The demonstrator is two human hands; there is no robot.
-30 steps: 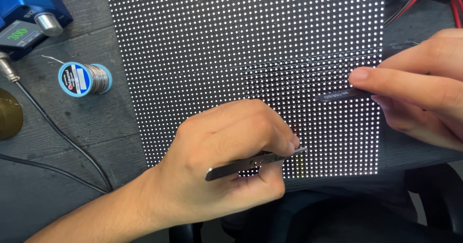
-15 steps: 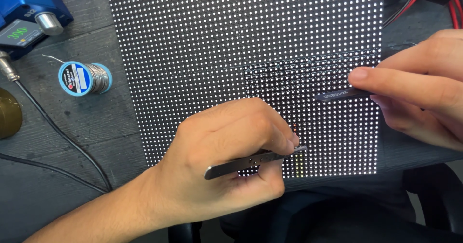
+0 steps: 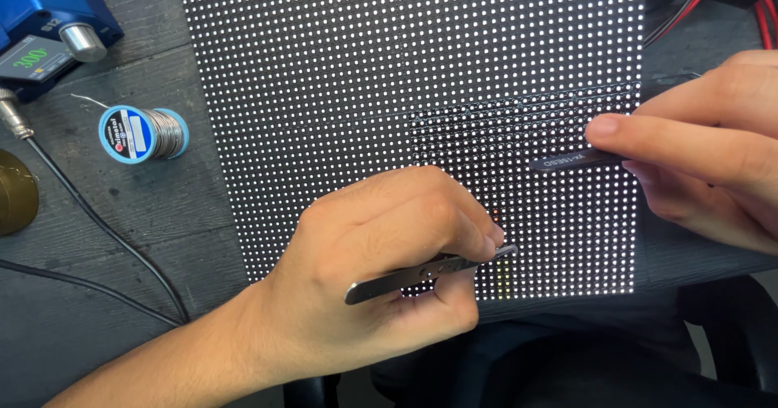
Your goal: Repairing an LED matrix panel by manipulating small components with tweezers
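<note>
LED panel (image 3: 389, 76) fills most of my view, a wide stiff board of lit white dots lying flat on the dark wooden table (image 3: 113, 238), running from the far edge down to the near edge, where a dimmer patch sits at its right. I judge it rigid but fragile, with the tiny diodes easy to knock off, so I would take hold only by its bare edges and never press on the face. My left hand (image 3: 381, 270) rests over the near edge of the panel, fingers pinched narrow on silver tweezers (image 3: 429, 272) whose tip points right, touching the dots beside a small reddish spot. My right hand (image 3: 705, 165) comes in from the right, fingers closed on a slim dark tool (image 3: 571, 162) lying flat across the dim patch; I cannot tell what its tip is. At the far left stands a blue soldering station (image 3: 49, 19). Near it a cable (image 3: 105, 230) runs across the table, and beside that lies a solder spool (image 3: 142, 132), small, light and likely to roll.
</note>
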